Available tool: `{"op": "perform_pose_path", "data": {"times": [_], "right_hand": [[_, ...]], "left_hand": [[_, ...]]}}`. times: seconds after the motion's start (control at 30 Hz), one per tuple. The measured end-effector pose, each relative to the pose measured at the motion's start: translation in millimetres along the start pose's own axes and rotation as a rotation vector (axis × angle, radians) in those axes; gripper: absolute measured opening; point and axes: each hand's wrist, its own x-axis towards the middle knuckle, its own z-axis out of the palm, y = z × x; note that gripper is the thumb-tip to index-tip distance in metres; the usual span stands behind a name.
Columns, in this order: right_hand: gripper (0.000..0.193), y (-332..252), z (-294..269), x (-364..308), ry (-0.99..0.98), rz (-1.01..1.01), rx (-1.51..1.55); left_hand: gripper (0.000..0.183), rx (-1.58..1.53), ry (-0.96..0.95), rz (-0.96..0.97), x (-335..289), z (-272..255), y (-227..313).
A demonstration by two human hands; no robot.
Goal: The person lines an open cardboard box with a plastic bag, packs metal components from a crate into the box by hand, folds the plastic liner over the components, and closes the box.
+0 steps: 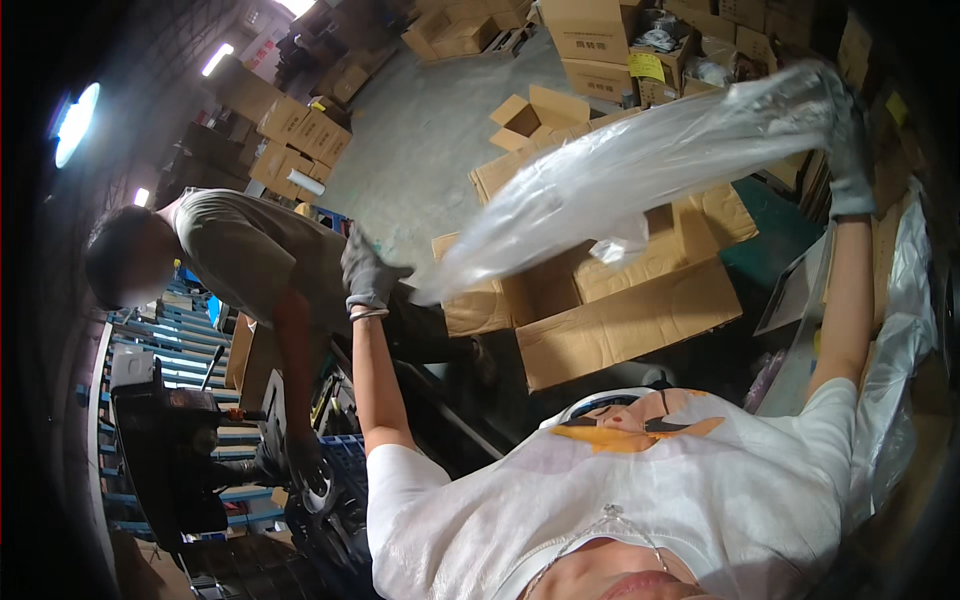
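Observation:
A long clear plastic bag (640,170) is stretched through the air in front of me. Its right end is gripped in my right hand (850,155), in a grey glove and raised at the far right. My left hand (370,272), also gloved in grey, is up at the left with the thumb held away from the fingers. It appears apart from the bag's loose lower-left end. Below the bag stands a cardboard box (630,320) with its flaps spread open; the bag hides part of it.
At the left a co-worker (245,240) bends over dark machinery beside a roller conveyor (170,345). A smaller open carton (520,118) lies beyond my box. Stacked cartons (590,45) stand at the back, and more plastic sheeting (900,330) hangs at my right.

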Motion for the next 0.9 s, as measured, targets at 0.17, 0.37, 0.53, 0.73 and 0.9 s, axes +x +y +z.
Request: {"op": "perform_pose_path", "data": {"times": [0.17, 0.37, 0.53, 0.73, 0.9], "right_hand": [[0.021, -118.5, 169.5, -26.5, -0.32, -0.239, -0.031], [0.006, -150.9, 225.1, -36.1, -0.455, -0.385, -0.351], [0.012, -146.9, 188.3, -23.8, -0.193, -0.48, -0.479], [0.017, -93.3, 118.4, 22.4, -0.323, -0.28, -0.599], [0.048, -42.9, 91.3, 41.8, -0.605, -0.539, -1.464]], "left_hand": [[0.104, -1.166, 0.046, 0.603, -33.2, -84.9, 193.9], [0.057, -1.54, -0.376, 1.003, -7.0, -127.1, 309.6], [0.048, -0.689, 0.408, 0.764, 71.1, -73.4, 262.4], [0.072, -1.401, 0.086, 0.559, 81.2, -43.0, 245.1], [0.072, -0.661, 0.539, 0.895, 20.9, -35.3, 236.2]]}}
